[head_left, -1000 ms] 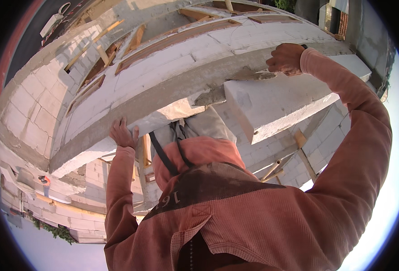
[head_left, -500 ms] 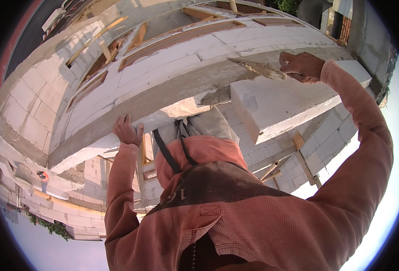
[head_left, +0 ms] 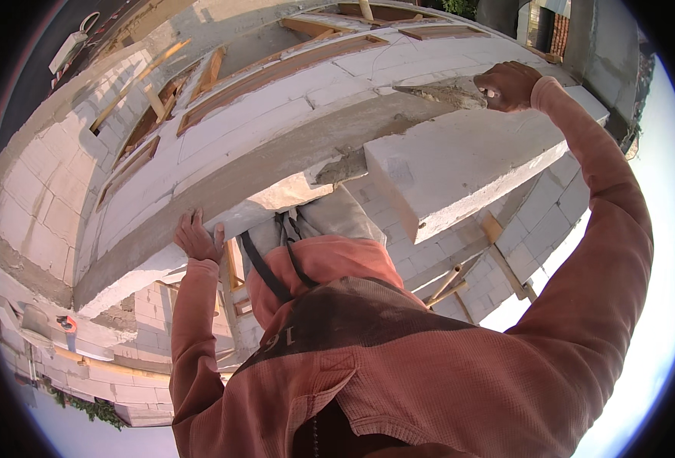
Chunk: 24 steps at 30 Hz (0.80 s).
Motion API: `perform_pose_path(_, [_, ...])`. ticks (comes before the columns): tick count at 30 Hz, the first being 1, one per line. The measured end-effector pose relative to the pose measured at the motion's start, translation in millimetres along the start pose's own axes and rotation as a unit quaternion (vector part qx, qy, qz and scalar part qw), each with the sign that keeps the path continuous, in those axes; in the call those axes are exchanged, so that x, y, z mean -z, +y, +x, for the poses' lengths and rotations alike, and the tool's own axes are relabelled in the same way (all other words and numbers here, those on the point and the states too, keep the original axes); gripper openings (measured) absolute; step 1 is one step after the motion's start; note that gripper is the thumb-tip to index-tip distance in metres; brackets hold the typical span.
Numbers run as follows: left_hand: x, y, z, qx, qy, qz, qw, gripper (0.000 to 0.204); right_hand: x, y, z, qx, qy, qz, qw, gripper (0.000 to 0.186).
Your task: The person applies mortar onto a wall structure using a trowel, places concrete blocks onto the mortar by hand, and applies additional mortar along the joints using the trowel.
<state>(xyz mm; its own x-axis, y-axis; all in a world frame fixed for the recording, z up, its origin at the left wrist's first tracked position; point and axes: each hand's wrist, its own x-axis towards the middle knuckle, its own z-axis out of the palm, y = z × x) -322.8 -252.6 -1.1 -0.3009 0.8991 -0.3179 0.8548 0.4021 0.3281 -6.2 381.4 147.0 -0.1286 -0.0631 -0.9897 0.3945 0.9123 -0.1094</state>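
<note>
My right hand is closed round a pointed trowel, its blade crusted with grey mortar and its tip aimed left. The blade is low over the mortar-grey top of the wall; whether it touches cannot be made out. Just on the near side of it a large white block juts toward me, its top smeared with grey. My left hand rests on the wall's near edge with fingers apart, holding nothing. Between the two, a rough grey mortar lump clings to the edge beside the block.
Wooden frames lie along the white blockwork beyond the ledge. At the lower left, an orange-handled tool sits on a lower ledge near a grey pan-like thing. Timber props show below, past the near edge, where the drop opens.
The right hand and trowel have moved a little right and farther away along the wall, with the wrist turned. My left hand stays on the edge. The whole view has shifted slightly.
</note>
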Motion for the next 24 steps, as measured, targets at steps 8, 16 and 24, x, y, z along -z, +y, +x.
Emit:
perform_pose_path(8, [1.8,2.4,3.6,0.006,0.006,0.002,1.000,0.060,-53.9,-14.8,18.8,0.051,-0.030,-0.151,0.987,0.018])
perform_pose_path(16, [1.6,4.0,3.8,0.010,0.006,-0.002,1.000,0.059,-52.3,-20.5,-20.8,0.119,-0.028,-0.154,0.980,0.012])
perform_pose_path(24, [4.6,5.9,-0.9,0.011,0.016,-0.027,0.999,0.058,-25.9,0.8,-10.9,0.044,-0.009,-0.144,0.989,0.013])
